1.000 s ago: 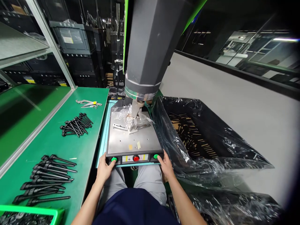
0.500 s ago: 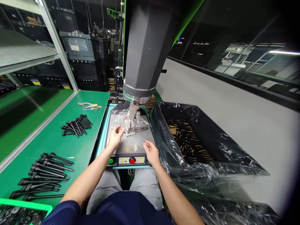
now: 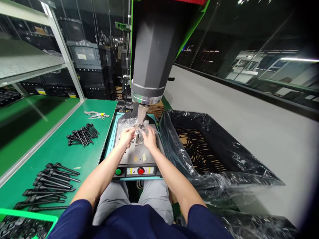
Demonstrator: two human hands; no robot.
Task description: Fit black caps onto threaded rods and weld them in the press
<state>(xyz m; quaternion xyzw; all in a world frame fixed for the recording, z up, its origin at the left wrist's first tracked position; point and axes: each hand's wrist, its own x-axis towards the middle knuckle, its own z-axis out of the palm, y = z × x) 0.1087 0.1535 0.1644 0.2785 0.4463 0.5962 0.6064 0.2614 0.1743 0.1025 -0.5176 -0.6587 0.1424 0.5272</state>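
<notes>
A green worktop (image 3: 87, 156) runs along the left. Fingers bent together, the left hand (image 3: 127, 137) is at the metal fixture (image 3: 137, 138); whether it grips anything is unclear. The right hand (image 3: 150, 137), loosely parted, has come forward beside it since half a second ago. Grey and upright, the fixture stands on the steel plate (image 3: 129, 154).

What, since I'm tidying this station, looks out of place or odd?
Crumpled clear film lies over the back of the metal plate, beyond the left hand; it looks odd beside the machine tip, though possibly deliberate. A pale scrap lies stray on the green table.
</notes>
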